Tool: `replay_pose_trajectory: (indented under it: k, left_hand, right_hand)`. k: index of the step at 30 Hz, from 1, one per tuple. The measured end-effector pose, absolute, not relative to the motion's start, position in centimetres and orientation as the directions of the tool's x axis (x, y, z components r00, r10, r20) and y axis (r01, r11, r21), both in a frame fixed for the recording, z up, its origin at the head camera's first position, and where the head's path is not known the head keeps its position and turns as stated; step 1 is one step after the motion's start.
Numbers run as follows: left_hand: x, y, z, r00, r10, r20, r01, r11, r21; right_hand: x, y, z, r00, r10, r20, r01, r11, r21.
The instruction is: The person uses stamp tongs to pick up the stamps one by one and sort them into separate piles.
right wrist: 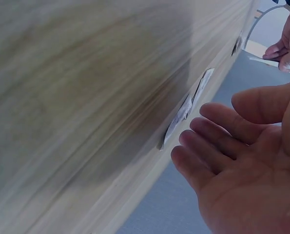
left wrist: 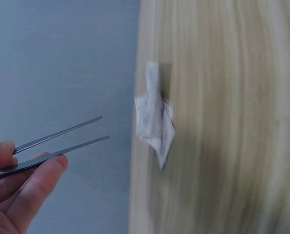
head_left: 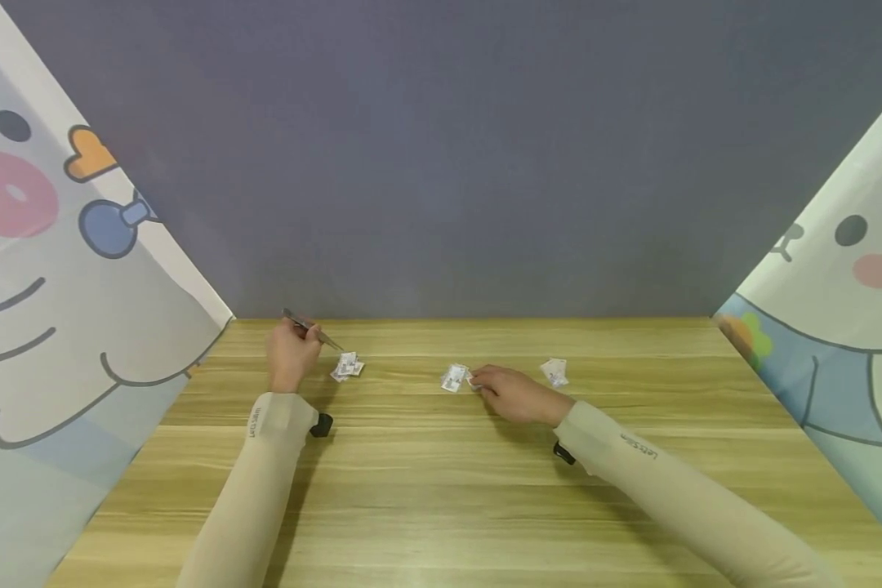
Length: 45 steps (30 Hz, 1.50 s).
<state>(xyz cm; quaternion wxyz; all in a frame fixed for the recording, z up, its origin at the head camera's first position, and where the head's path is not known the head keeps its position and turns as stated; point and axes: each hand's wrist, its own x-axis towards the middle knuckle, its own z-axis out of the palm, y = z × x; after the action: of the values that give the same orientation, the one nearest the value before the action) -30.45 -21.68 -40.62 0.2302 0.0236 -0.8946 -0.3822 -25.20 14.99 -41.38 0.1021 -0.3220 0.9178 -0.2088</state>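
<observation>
- At the far left of the head view, a white cartoon wall with a big pink nose [head_left: 15, 351] is seen.
- Left of the middle, the left hand [head_left: 294, 357], in a cream long sleeve [head_left: 242, 490], is held near the back of the yellow-brown striped wooden table [head_left: 426, 490].
- Thin silver metal tweezers [left wrist: 79, 147] are pinched by its thumb and fingers; the two tips are spread apart in the left wrist view.
- Just beside the tips, a small heap of flat white paper pieces [head_left: 348, 365] is spread on the wood.
- Near the frame's middle, a second white paper heap [head_left: 454, 378] is laid, below a plain dark grey wall [head_left: 441, 163].
- Just right of that heap, the right hand [head_left: 518, 394] is held. Its fingers are stretched out, a little bent, with the thumb apart. Whether paper is touched cannot be told.
- Farther right, a third white paper heap [head_left: 555, 371] is laid.
- At the far right, a pale cartoon wall with a round pink cheek [head_left: 838, 351] is seen.
</observation>
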Motion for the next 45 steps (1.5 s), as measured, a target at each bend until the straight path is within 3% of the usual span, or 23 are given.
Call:
replay_pose_trajectory:
  k: [9,26,31,45]
  left_hand:
    - [-30.1,-18.7,-39.8,-0.915,-0.133,0.382,0.189,0.694,0.694]
    - [-30.5,-12.4,-40.3,-0.949,0.074,0.307,0.296,0.542,0.786]
    - [-30.6,-10.7,-40.6,-0.946,0.138,0.292,0.320,0.526,0.788]
    - [-31.2,-7.3,-42.2,-0.959,0.138,0.249,0.284,0.542,0.791]
  right_hand:
    - [-24.3,14.0,-41.9,-0.762,-0.647,-0.008,-0.590,0.700,-0.401]
    - [-23.6,11.6,-41.6,-0.781,-0.594,-0.192,-0.531,0.794,-0.296]
    - [-23.8,11.8,-41.7,-0.773,-0.605,-0.191,-0.550,0.789,-0.272]
    - [-24.4,12.3,-41.9,-0.713,-0.680,-0.173,-0.629,0.729,-0.272]
